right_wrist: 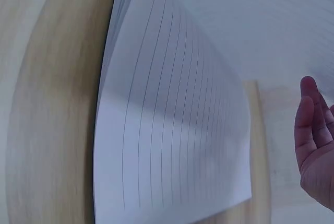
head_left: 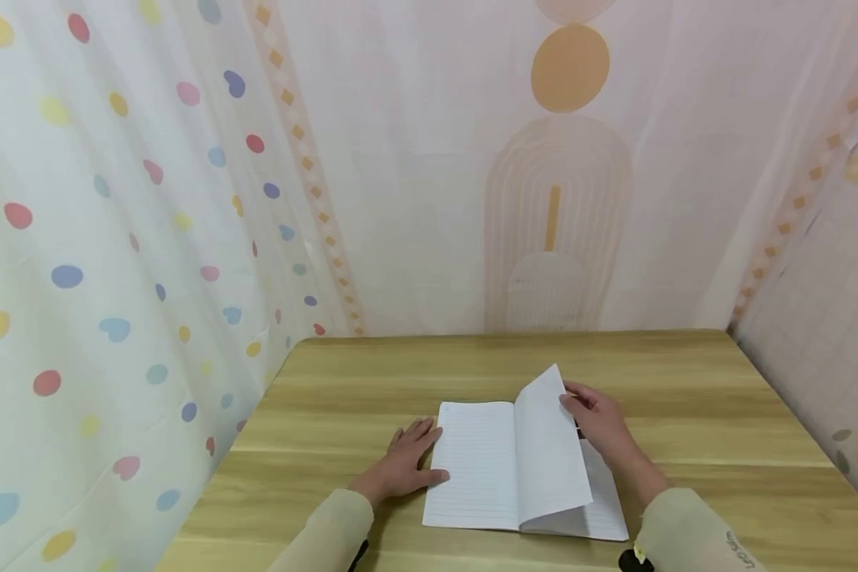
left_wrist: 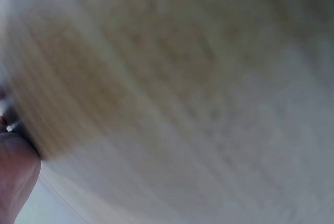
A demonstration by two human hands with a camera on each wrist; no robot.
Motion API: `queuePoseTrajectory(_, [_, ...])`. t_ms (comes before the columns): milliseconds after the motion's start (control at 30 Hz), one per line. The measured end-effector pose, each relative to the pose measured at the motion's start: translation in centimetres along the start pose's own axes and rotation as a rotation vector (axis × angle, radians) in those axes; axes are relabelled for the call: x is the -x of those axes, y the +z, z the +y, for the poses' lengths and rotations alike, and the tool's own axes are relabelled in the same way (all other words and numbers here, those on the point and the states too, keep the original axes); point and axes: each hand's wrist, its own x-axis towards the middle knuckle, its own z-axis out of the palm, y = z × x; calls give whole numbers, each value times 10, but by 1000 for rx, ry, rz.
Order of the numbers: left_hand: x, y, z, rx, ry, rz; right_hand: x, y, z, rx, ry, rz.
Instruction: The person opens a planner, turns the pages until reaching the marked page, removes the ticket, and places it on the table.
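Observation:
An open notebook (head_left: 473,469) with lined white pages lies on the wooden table. One page (head_left: 552,453) stands lifted from its right half, bent up from the spine. At the outer edge of that page, my right hand (head_left: 600,421) pinches it between thumb and fingers. The right wrist view shows the lined sheet (right_wrist: 172,114) beneath, with the fingers of the right hand (right_wrist: 315,140) at the far right. My left hand (head_left: 403,461) rests at the notebook's left edge, fingers spread and thumb over the margin. Only a fingertip (left_wrist: 18,172) shows in the blurred left wrist view.
The wooden table (head_left: 314,413) reaches back to a pale curtain (head_left: 415,199) with an arch print. A dotted curtain (head_left: 114,238) hangs along the left side, and another patterned curtain (head_left: 829,357) along the right. A small dark patch (head_left: 581,433) shows beside the lifted page.

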Motion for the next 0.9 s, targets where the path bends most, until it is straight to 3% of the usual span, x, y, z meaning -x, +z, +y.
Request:
queuePoseTrajectory(133, [1,1,-2,7,2,4,3,11,-4,-87,-28,-52])
queuePoseTrajectory(233, [1,1,-3,8,2,9,6,21,-4,-80,-98,-105])
queuePoseTrajectory(333, [2,0,-3,5,-6,11,10,32,0,87,-242,-161])
queuePoseTrajectory(467, [2,-2,-2,5,-10,20,18,46,13,511,-511,-238])
queuePoseTrajectory(533, [2,-2,0,19,-4,39,22,52,19,707,-605,-294])
queuePoseTrajectory(633, [2,-3,2,71,-5,76,28,60,28,918,-631,-390])
queuePoseTrajectory(700, [1,-3,3,102,-11,88,31,63,32,1002,-592,-436])
queuePoseTrajectory(767, [1,-3,3,115,-19,88,34,65,35,1043,-570,-456])
queuePoseTrajectory(900, [1,-3,2,56,-17,54,34,66,38,1047,-577,-455])
